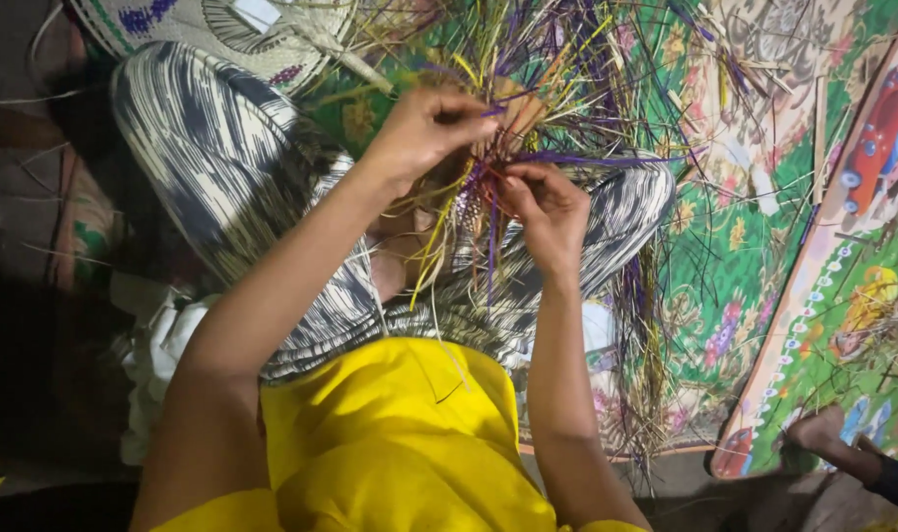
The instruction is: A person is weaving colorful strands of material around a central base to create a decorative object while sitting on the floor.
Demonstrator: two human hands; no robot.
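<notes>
Strands of purple, yellow and green dyed straw (528,108) are gathered in a partly woven bundle held between both hands, over the lap and above the floral floor mat (735,246). The left hand (424,128) is closed on the bundle's far-left side; the right hand (546,209) is pinched narrowly on a purple strand (491,251) at the near-right side. Loose strand ends hang down towards the body, while others fan away. Both hands are in contact, equally close.

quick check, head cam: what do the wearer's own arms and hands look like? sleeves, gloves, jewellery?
Both arms are bare from the upper arm down: no sleeves reach them, no gloves. The left hand and right hand show no rings, watch or bangles. The yellow garment covers the torso only.
</notes>
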